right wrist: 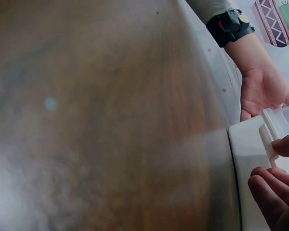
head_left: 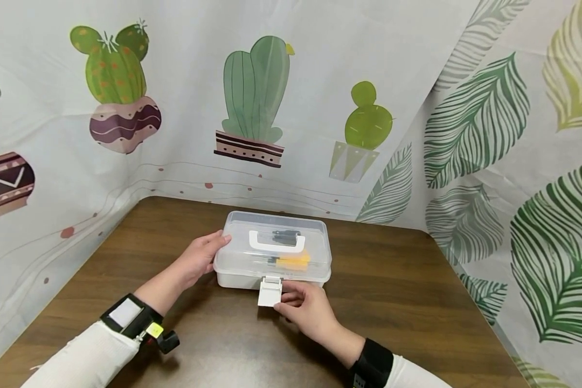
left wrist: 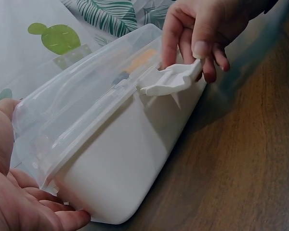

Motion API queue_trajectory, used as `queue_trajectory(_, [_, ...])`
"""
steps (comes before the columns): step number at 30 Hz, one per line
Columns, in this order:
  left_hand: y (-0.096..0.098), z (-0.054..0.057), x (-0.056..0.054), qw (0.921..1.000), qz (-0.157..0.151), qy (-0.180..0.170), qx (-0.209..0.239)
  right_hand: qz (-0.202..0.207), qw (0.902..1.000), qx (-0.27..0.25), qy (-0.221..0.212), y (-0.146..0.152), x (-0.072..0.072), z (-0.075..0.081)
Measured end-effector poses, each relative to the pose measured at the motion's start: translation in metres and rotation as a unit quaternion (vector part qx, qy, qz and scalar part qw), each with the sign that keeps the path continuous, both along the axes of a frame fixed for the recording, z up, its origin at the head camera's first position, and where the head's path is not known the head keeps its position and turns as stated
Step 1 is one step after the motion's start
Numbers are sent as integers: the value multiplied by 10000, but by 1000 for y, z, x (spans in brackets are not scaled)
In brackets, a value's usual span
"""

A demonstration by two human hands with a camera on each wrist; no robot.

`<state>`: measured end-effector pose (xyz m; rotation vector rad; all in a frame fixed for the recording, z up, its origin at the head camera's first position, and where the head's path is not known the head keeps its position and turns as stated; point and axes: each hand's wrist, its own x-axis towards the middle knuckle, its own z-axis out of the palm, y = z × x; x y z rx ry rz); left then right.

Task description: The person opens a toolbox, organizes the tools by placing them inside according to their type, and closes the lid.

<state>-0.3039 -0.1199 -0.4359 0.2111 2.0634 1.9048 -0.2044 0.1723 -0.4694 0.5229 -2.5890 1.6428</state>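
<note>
A plastic storage box (head_left: 228, 280) with a clear lid (head_left: 237, 229) and white base sits on the wooden table. Through the closed lid show orange-yellow pieces (head_left: 293, 261) and dark pieces (head_left: 286, 237); their kind is blurred. My left hand (head_left: 201, 258) holds the box's left end, thumb on the lid's edge and fingers against the base. At the front, my right hand (head_left: 310, 312) pinches the white latch (head_left: 270, 293) by its outer edge, thumb on one face. The latch stands swung outward from the base in the left wrist view, its upper end at the lid's rim.
A white handle (head_left: 276, 245) lies folded on top of the lid. Behind the table (head_left: 393, 280) hangs a cloth (head_left: 184, 81) printed with cacti and leaves. Both wrists wear black straps, the left one (head_left: 131, 315) with a small device sticking out.
</note>
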Motion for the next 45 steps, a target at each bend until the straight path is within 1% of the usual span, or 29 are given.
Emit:
queue_trajectory(2, [0, 0, 0, 10000, -2, 3, -12, 24, 9999, -120, 70, 1, 1, 1])
queue_trajectory(5, [0, 1, 0, 10000, -20, -7, -32, 143, 9993, -109, 333, 2, 2, 2])
queue_trajectory(8, [-1, 1, 1, 10000, -30, -17, -27, 282, 9961, 103, 833, 4, 1, 6])
queue_trajectory(10, [-1, 1, 0, 10000, -29, -19, -15, 251, 9918, 319, 1211, 5, -2, 10])
queue_trajectory(12, [-1, 1, 0, 10000, -24, -14, -14, 207, 9879, 470, 1463, 5, -6, 16])
queue_trajectory(13, [-1, 1, 1, 10000, -22, -18, -21, 179, 9872, 520, 1499, 5, -7, 19])
queue_trajectory(15, [-1, 0, 1, 10000, -25, -32, -31, 145, 9871, 589, 1481, 4, -11, 25])
queue_trajectory(17, [0, -1, 1, 10000, -32, -41, -50, 131, 9886, 648, 1353, 3, -14, 30])
queue_trajectory(21, [0, -1, 1, 10000, -41, -35, -51, -56, 9891, 922, 1148, 0, -19, 38])
queue_trajectory(25, [0, 2, 2, 10000, -43, -3, -66, -193, 9858, 1315, 1031, -2, -22, 45])
queue_trajectory(31, [0, 3, 3, 10000, -36, -27, -86, -144, 9813, 1744, 799, -4, -24, 54])
queue_trajectory(34, [0, 3, 3, 10000, -18, -33, -91, -148, 9788, 1881, 800, -5, -24, 55])
queue_trajectory(38, [0, 3, 3, 9999, -25, -18, -115, -152, 9716, 2181, 902, -6, -23, 54])
queue_trajectory(42, [0, 2, 2, 9999, -34, -22, -100, -174, 9628, 2465, 1089, -7, -23, 52])
queue_trajectory(45, [0, 1, 1, 9999, -39, -1, -101, -203, 9544, 2687, 1285, -7, -23, 52])
